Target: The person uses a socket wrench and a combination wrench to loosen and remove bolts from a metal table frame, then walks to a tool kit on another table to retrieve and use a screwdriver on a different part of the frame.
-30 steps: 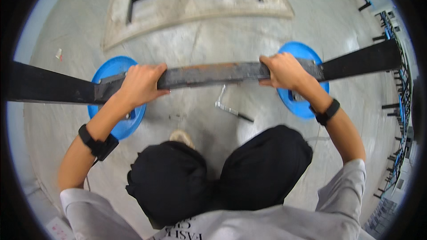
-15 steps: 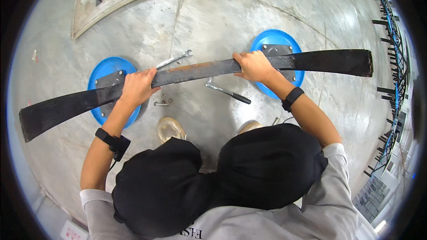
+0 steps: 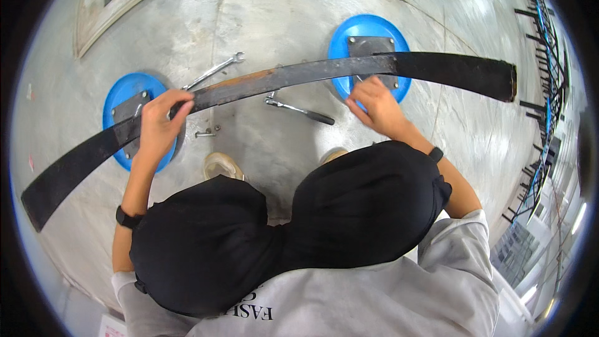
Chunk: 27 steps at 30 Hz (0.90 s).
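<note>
A long dark metal beam (image 3: 243, 87), rust-marked in the middle, spans two blue discs with bolted dark plates, the left disc (image 3: 115, 153) and the right disc (image 3: 346, 25). My left hand (image 3: 162, 118) grips the beam near the left disc. My right hand (image 3: 377, 106) is just below the beam by the right disc, fingers curled beside a small metal piece; whether they hold it is unclear. A combination wrench (image 3: 209, 73) lies beyond the beam, and a black-handled metal tool (image 3: 299, 112) lies on its near side. Small bolts and nuts (image 3: 206, 133) are near my left hand.
The concrete floor (image 3: 262, 6) carries a pale panel (image 3: 93, 31) at the upper left. A long row of black metal frames (image 3: 543, 62) runs along the right. My bent knees and shoes fill the lower middle.
The beam has settled lower over the discs and shifted up in the picture as my view moved. My right hand has come off the beam to just below it; my left hand stays on it.
</note>
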Each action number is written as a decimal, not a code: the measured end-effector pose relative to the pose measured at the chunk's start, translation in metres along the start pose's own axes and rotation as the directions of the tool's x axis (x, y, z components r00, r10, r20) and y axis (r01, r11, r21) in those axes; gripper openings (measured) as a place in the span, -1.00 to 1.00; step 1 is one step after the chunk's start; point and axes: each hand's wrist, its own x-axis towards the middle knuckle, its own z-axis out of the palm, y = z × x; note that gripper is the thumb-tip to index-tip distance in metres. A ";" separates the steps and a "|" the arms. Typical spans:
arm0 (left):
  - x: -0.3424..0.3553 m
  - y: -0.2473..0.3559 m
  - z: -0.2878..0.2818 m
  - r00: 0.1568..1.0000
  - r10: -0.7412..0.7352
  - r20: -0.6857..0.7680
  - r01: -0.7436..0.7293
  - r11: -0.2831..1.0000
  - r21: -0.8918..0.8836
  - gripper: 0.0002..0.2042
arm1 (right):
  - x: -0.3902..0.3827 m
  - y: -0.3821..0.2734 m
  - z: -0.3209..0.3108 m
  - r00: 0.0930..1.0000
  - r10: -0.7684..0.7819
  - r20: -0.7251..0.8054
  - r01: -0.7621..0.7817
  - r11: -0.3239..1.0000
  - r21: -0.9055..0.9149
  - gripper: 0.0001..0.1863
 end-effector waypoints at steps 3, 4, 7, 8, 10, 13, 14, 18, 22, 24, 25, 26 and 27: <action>-0.026 -0.002 -0.010 0.940 -0.340 0.032 0.342 0.935 -0.098 -0.74 | -0.087 0.000 0.031 0.955 0.291 0.057 -0.294 0.954 0.054 -0.72; -0.037 -0.001 -0.018 0.933 -0.358 0.027 0.358 0.929 -0.094 -0.66 | -0.120 -0.004 0.042 0.895 0.433 0.106 -0.442 0.893 0.087 -0.67; -0.101 0.028 -0.049 0.861 -0.478 0.175 0.496 0.866 -0.071 -0.54 | -0.237 -0.052 0.055 0.627 0.732 0.265 -0.775 0.622 0.114 -0.72; -0.122 0.043 -0.065 0.799 -0.549 0.245 0.579 0.813 -0.066 -0.55 | -0.277 -0.081 0.043 0.509 0.749 0.424 -0.851 0.513 0.115 -0.74; -0.171 0.077 -0.104 0.624 -0.697 0.353 0.733 0.679 0.044 -0.63 | -0.342 -0.137 0.012 0.371 0.727 0.578 -0.915 0.393 0.094 -0.74; -0.231 0.142 -0.166 0.677 -0.687 0.264 0.687 0.718 0.108 -0.77 | -0.395 -0.251 -0.075 0.108 0.826 0.554 -0.946 -0.086 0.313 -0.75; -0.246 0.166 -0.190 0.663 -0.696 0.276 0.670 0.716 0.197 -0.80 | -0.398 -0.280 -0.107 0.022 0.823 0.568 -0.933 -0.187 0.307 -0.75; -0.250 0.265 -0.279 0.255 -0.829 0.498 0.838 0.446 0.314 -0.81 | -0.385 -0.391 -0.239 -0.033 0.740 0.672 -0.782 -0.438 0.444 -0.79; -0.174 0.350 -0.313 0.408 -0.713 0.570 0.676 0.655 0.336 -0.66 | -0.413 -0.434 -0.318 0.052 0.692 0.720 -0.830 -0.371 0.416 -0.72; -0.110 0.375 -0.300 0.528 -0.625 0.575 0.616 0.748 0.248 -0.67 | -0.435 -0.428 -0.326 0.046 0.701 0.712 -0.801 -0.399 0.445 -0.72; -0.073 0.384 -0.292 0.594 -0.582 0.555 0.577 0.789 0.211 -0.68 | -0.442 -0.426 -0.326 0.060 0.691 0.721 -0.917 -0.246 0.313 -0.70; -0.034 0.393 -0.279 0.653 -0.523 0.547 0.513 0.837 0.189 -0.72 | -0.451 -0.421 -0.325 0.074 0.681 0.729 -0.983 -0.075 0.169 -0.56; 0.009 0.399 -0.266 0.716 -0.454 0.531 0.424 0.886 0.185 -0.77 | -0.452 -0.418 -0.321 0.086 0.791 0.606 -0.976 -0.056 0.212 -0.60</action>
